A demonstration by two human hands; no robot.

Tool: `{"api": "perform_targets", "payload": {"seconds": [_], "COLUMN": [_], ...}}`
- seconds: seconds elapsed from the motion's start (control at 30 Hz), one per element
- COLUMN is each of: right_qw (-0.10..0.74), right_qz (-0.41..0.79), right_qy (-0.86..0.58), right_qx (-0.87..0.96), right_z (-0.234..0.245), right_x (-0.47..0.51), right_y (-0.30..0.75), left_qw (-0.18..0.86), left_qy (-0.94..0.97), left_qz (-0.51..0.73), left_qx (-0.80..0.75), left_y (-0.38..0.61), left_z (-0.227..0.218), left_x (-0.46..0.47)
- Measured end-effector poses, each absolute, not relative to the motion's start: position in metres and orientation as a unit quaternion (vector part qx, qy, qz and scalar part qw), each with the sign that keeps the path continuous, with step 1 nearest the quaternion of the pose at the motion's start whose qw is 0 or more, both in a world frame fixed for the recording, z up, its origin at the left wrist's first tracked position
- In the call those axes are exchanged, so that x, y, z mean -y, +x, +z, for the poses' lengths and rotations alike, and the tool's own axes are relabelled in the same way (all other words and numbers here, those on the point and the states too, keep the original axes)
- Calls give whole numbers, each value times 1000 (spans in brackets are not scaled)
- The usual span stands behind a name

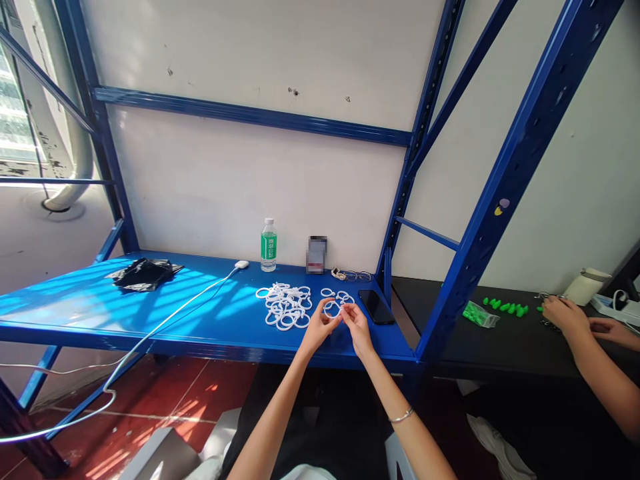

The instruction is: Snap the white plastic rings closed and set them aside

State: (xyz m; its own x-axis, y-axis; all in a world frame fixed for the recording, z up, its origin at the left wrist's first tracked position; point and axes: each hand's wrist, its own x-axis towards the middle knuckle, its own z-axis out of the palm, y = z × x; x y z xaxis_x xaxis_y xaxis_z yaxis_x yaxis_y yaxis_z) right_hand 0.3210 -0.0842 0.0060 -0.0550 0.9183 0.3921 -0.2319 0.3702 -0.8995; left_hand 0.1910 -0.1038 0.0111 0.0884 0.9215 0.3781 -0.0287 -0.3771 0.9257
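Note:
Between my two hands is a white ring (325, 308), held above the front part of the blue shelf (210, 320). My left hand (320, 325) pinches its lower left side. On the right side, the fingertips of my right hand (356, 325) are closed on the same ring. A heap of similar white rings (286, 307) lies just left of my hands. Behind my fingers sit a few more loose white rings (342, 295). Whether the held ring is open or joined is too small to tell.
Around the shelf stand a water bottle (269, 245), a small upright device (317, 255), glasses (357, 275), a black phone (376, 307), a black plastic bag (145, 274) and a white cable (190, 301). At right, another person's hands (567, 313) work near green pieces (507, 307). Blue posts (520, 147) frame the shelf.

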Motion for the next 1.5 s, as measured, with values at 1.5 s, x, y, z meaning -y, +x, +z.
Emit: {"api": "perform_targets", "payload": {"seconds": [1.5], "right_qw": [591], "right_qz": [462], "right_qy": [-302], "right_qx": [589], "right_z": [5], "right_x": [84], "right_y": [322], "left_qw": [416], "left_qy": [587], "left_qz": [581], "left_qx": [-380], "left_y": [189], "left_z": [6], "left_x": [100]}}
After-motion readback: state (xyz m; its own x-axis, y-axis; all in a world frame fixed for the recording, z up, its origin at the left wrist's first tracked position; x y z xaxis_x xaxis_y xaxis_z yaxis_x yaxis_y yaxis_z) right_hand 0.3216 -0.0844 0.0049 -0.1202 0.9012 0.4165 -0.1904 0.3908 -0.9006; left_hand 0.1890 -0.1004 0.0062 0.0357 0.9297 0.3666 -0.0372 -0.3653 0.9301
